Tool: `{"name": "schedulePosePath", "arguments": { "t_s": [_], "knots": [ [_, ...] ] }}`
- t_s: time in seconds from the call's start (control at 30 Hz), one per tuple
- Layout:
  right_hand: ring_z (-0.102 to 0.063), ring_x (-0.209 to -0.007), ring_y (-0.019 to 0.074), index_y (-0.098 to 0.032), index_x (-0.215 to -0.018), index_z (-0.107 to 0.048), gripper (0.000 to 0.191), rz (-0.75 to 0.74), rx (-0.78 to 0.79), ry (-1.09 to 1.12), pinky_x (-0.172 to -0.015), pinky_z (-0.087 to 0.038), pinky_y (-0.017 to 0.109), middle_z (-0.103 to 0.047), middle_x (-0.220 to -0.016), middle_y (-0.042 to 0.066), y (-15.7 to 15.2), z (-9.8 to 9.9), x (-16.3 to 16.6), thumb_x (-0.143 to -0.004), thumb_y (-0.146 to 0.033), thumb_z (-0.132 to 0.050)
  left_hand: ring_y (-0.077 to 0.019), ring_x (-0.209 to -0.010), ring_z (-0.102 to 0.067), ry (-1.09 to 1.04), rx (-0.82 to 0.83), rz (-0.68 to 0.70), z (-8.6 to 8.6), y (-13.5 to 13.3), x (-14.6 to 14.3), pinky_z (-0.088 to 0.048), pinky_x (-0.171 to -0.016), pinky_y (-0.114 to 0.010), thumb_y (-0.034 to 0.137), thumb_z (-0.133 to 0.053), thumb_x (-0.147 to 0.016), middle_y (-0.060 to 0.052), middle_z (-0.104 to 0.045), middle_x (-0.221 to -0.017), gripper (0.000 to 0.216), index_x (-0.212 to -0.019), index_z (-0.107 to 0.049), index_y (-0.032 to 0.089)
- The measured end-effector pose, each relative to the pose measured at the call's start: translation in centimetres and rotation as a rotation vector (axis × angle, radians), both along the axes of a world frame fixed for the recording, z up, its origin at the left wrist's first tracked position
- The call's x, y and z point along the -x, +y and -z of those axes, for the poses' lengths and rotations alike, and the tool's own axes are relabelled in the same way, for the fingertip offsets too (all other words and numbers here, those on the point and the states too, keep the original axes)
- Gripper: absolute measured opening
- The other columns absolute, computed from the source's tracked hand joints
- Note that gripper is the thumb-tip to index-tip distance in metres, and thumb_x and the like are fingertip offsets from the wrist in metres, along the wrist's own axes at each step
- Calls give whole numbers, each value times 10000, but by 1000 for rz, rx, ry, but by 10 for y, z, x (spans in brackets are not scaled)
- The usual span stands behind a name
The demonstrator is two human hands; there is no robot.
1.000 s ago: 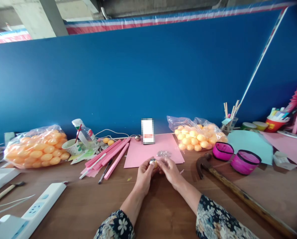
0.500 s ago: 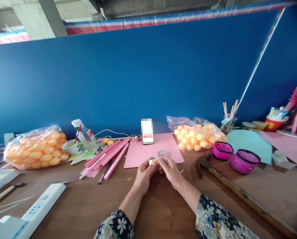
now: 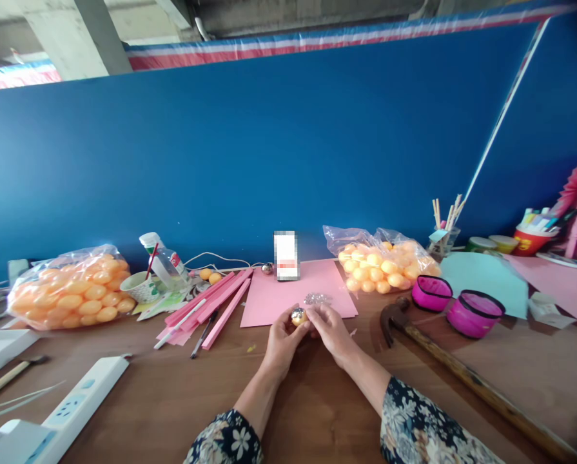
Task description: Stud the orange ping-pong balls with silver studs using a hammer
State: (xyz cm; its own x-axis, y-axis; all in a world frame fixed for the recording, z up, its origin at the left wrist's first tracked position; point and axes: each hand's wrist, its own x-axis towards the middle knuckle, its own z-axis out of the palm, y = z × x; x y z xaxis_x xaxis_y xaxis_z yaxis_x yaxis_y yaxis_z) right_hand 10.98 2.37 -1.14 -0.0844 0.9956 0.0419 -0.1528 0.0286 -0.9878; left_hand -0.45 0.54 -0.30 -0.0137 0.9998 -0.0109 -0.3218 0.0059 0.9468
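A small orange ball (image 3: 298, 316), partly covered with shiny silver bits, sits in the fingers of my left hand (image 3: 282, 341). My right hand (image 3: 333, 333) is closed in a pinch at the ball's right side; whatever its fingertips hold is too small to make out. Just beyond my hands, a little heap of silver pieces (image 3: 318, 298) lies on a pink sheet (image 3: 264, 303). At the back of that sheet stands a phone (image 3: 286, 254) with a blurred screen, and a shiny silver ball (image 3: 267, 268) is to its left.
Bags of orange balls (image 3: 70, 299) (image 3: 375, 265) flank the sheet. Pink paper strips (image 3: 220, 299) and a pen (image 3: 204, 334) lie to the left, near a power strip (image 3: 82, 403). On the right are a hammer (image 3: 452, 361) and two magenta fabric rings (image 3: 474, 316). A blue partition (image 3: 278, 142) rises behind.
The ball has turned in my left fingers, so more of its silver-covered side shows on top. My right hand has barely moved and stays beside it.
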Motion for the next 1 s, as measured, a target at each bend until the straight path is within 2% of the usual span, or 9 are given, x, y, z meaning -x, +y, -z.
{"name": "schedulePosePath", "arguments": {
  "t_s": [0.07, 0.13, 0.27, 0.33, 0.47, 0.57, 0.73, 1.0],
  "knots": [
    [-547, -572, 141, -167, -822, -564, 334, 3, -19, -28, -492, -437, 236, -600, -686, 16, 2, -1, -3, -739, -490, -572, -188, -846, -624, -24, 21, -14, 3, 1, 0, -483, -817, -335, 291, -744, -615, -91, -662, -948, 581, -1136, -546, 127],
    [-548, -571, 149, -168, -830, -557, 329, 77, -98, -118, -506, -449, 250, -593, -672, 20, 8, -4, -13, -775, -491, -522, -165, -810, -633, -72, 52, -46, 5, 3, 0, -487, -828, -329, 297, -731, -637, -77, -660, -923, 554, -1132, -546, 133],
    [-563, -660, 176, -161, -868, -540, 278, 459, -332, -628, -620, -453, 281, -615, -759, 68, 26, -8, -44, -856, -392, -385, -133, -748, -641, -134, 80, -83, 9, 6, 0, -513, -809, -313, 296, -725, -650, -53, -647, -903, 547, -1142, -537, 150],
    [-562, -724, 193, -148, -888, -541, 235, 525, -353, -782, -672, -437, 297, -617, -822, 94, 33, -4, -56, -848, -317, -383, -137, -726, -644, -118, 80, -76, 10, 7, 0, -526, -787, -319, 310, -718, -656, -58, -647, -896, 533, -1131, -546, 140],
    [-541, -794, 216, -166, -831, -580, 146, 455, -368, -960, -679, -396, 294, -615, -843, 87, 36, 9, -61, -791, -207, -445, -136, -735, -643, -137, 68, -83, 10, 7, 0, -522, -805, -326, 300, -727, -645, -59, -650, -896, 508, -1103, -571, 144],
    [-512, -867, 227, -179, -836, -603, 154, 406, -397, -1076, -707, -371, 289, -608, -883, 86, 33, 13, -58, -772, -156, -466, -134, -749, -641, -156, 73, -98, 10, 7, 1, -511, -824, -325, 291, -739, -632, -54, -650, -889, 503, -1088, -579, 152],
    [-486, -904, 221, -221, -838, -639, 171, 331, -433, -1189, -758, -351, 279, -602, -873, 63, 32, 9, -56, -769, -149, -500, -133, -736, -634, -58, 57, -73, 6, 3, 1, -498, -787, -287, 281, -754, -600, -40, -659, -800, 580, -1129, -562, 142],
    [-491, -876, 212, -217, -751, -631, 129, 318, -427, -1256, -729, -348, 269, -603, -827, 59, 33, 7, -55, -781, -171, -515, -136, -794, -634, -46, 33, -49, -1, 0, -1, -470, -807, -261, 195, -761, -571, -53, -670, -889, 609, -1144, -557, 156]
  ]
}}
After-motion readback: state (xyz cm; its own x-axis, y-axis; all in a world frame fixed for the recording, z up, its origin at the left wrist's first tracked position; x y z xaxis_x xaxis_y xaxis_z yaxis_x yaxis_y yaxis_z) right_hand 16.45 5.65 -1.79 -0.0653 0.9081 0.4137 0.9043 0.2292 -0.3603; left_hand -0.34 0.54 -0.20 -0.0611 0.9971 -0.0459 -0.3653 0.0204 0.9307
